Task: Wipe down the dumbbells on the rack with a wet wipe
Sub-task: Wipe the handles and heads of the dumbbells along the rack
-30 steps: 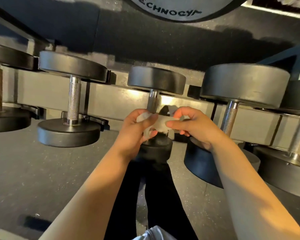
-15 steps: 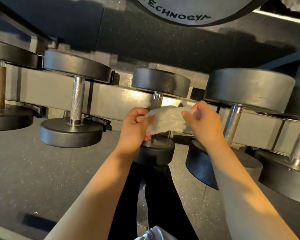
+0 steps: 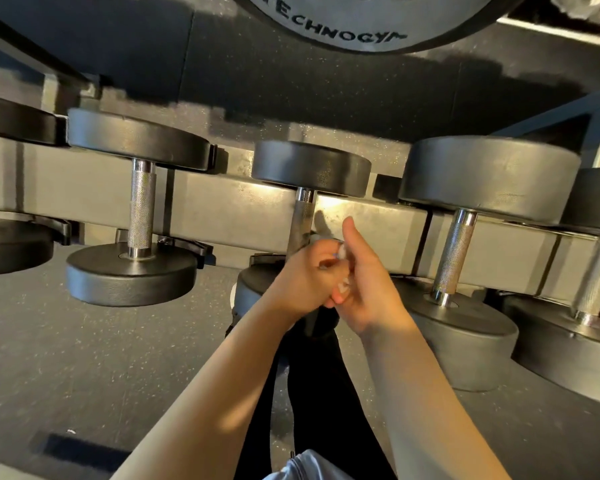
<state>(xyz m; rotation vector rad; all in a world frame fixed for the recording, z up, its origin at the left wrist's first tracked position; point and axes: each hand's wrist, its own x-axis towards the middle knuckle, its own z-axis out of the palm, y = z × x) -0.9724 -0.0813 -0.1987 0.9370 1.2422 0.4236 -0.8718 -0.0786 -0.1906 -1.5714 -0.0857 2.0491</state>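
Note:
Black dumbbells with knurled steel handles lie in a row on a grey rack. The small middle dumbbell is straight ahead, and my hands meet in front of its handle and near head. My left hand and my right hand are pressed together around a bunched white wet wipe, of which only small bits show between the fingers. My right thumb sticks up. The wipe is off the handle.
A dumbbell sits to the left and a bigger one to the right, with more at both edges. A large Technogym weight plate hangs at the top. Dark speckled rubber floor lies below, with my black-clad legs.
The wipe was held spread between both hands; now my hands have come together and lowered slightly, bunching it up between them.

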